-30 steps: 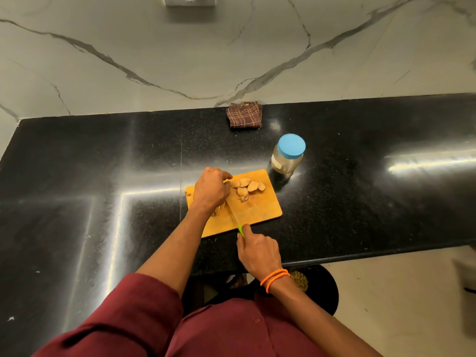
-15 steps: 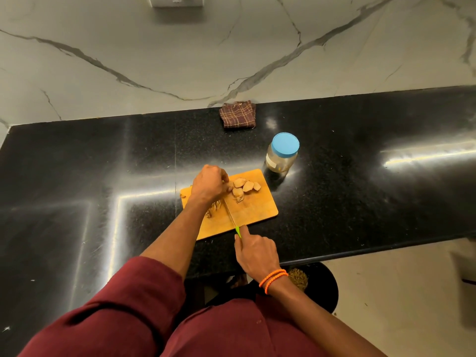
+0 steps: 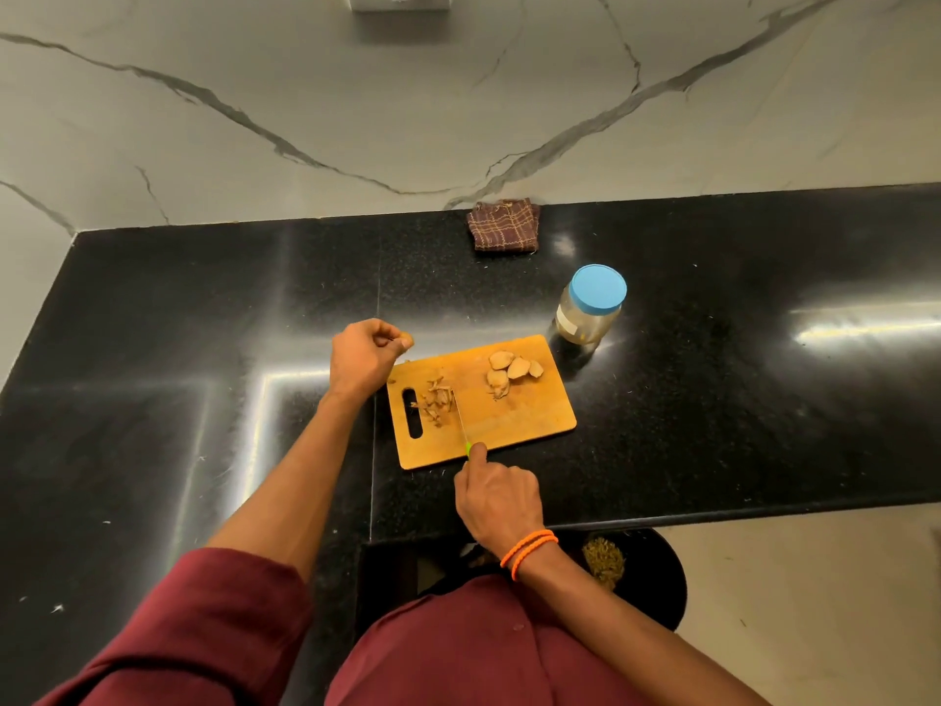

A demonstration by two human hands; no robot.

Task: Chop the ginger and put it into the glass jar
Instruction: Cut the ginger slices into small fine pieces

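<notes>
A wooden cutting board [image 3: 509, 425] lies on the black counter. Thin chopped ginger strips [image 3: 437, 400] sit near the board's handle slot, and several ginger slices [image 3: 511, 372] lie at its far right. My right hand [image 3: 496, 496] grips a green-handled knife [image 3: 462, 425] whose blade lies on the board beside the strips. My left hand [image 3: 364, 356] is lifted off the board's far left corner, fingers curled, thumb against fingertips; what it pinches, if anything, is too small to tell. The glass jar [image 3: 588, 308] with a blue lid stands upright behind the board's right corner.
A folded brown checked cloth [image 3: 504, 225] lies at the back against the marble wall. The counter's front edge [image 3: 713, 514] runs just below my right hand. A round black bin [image 3: 646, 573] with scraps sits on the floor below.
My left hand has lifted off the ginger and moved left off the board, uncovering the chopped strips. The knife stays on the board in my right hand.
</notes>
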